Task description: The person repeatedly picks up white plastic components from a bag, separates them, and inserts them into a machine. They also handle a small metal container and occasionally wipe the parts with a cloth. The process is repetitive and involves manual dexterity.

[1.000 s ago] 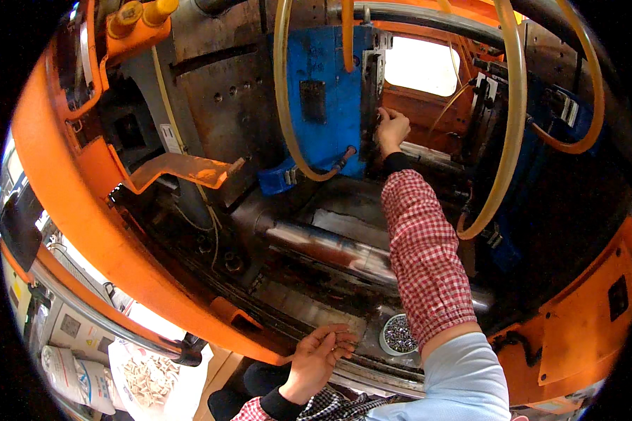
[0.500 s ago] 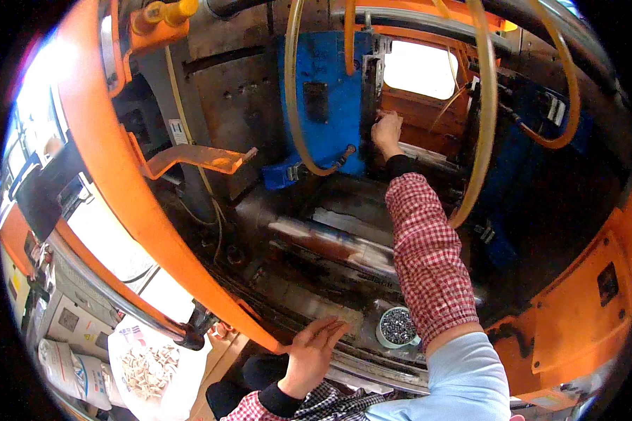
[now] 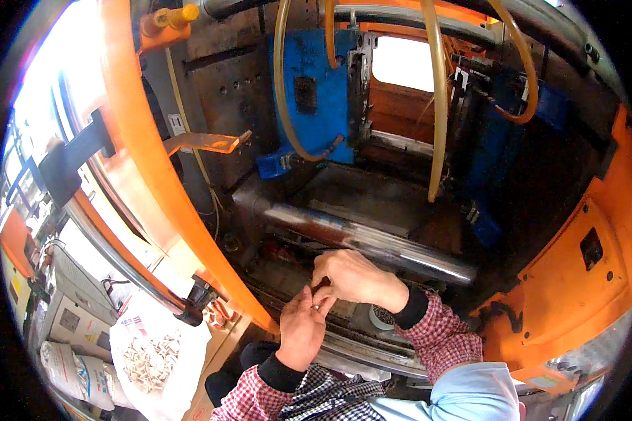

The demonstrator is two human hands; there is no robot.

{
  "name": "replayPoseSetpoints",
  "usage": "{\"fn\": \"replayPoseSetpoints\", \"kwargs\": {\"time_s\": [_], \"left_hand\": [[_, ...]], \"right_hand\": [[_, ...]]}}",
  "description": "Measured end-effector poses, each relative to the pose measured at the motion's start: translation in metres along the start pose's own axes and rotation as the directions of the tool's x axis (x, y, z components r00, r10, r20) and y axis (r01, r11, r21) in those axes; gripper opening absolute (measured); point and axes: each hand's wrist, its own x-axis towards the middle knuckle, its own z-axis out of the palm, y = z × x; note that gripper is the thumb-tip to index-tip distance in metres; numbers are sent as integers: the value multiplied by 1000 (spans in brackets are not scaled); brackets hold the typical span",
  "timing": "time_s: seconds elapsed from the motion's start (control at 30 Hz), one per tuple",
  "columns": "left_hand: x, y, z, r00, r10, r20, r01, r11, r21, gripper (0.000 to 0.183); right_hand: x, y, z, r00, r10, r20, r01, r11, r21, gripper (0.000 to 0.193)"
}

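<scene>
My left hand [image 3: 302, 330] and my right hand [image 3: 360, 278] meet low in front of me, near the machine's front edge. The right hand's thumb and fingers are pinched together just above the left hand's fingertips. The left fingers are drawn together too, with a tiny pale or silvery spot between the hands that is too small to name. Partly behind my right wrist stands a small pale bowl [image 3: 371, 318] of small grey metal pieces. Beyond both hands runs a thick shiny metal bar [image 3: 372, 237].
Two blue mould blocks [image 3: 316, 91] [image 3: 495, 151] stand at the back, with yellowish hoses [image 3: 437, 105] hanging before them. An orange frame [image 3: 172, 182] rises on the left, an orange panel [image 3: 562, 274] on the right. A white bag [image 3: 196, 347] of pale pieces sits at lower left.
My right hand has come back from beside the left blue block, down to the left hand. My left hand has gone from outstretched fingers to closed ones. The view has shifted slightly.
</scene>
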Motion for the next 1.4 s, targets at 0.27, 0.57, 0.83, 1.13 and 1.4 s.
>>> {"fn": "replayPoseSetpoints", "kwargs": {"time_s": [0.27, 0.57, 0.83, 1.13, 1.4], "left_hand": [[0, 1, -3, 995, -14, 103, 21, 997, -68, 27], [5, 14, 9, 999, 13, 39, -15, 999, 30, 49], [-13, 3, 11, 992, -121, 27, 116, 982, 147, 48], [-18, 1, -4, 983, -166, -76, 178, 960, 217, 43], [-14, -3, -5, 981, -187, -52, 195, 953, 232, 42]], "right_hand": [[-10, 1, 8, 966, -216, -140, 215, 976, -26, 12], [22, 30, -16, 807, -168, -566, 173, 984, -45, 4], [141, 189, -129, 42, 140, -989, -286, 950, 122, 19], [194, 253, -154, 88, 187, -978, -427, 895, 133, 19], [201, 267, -158, 101, 132, -986, -445, 892, 74, 17]]}}
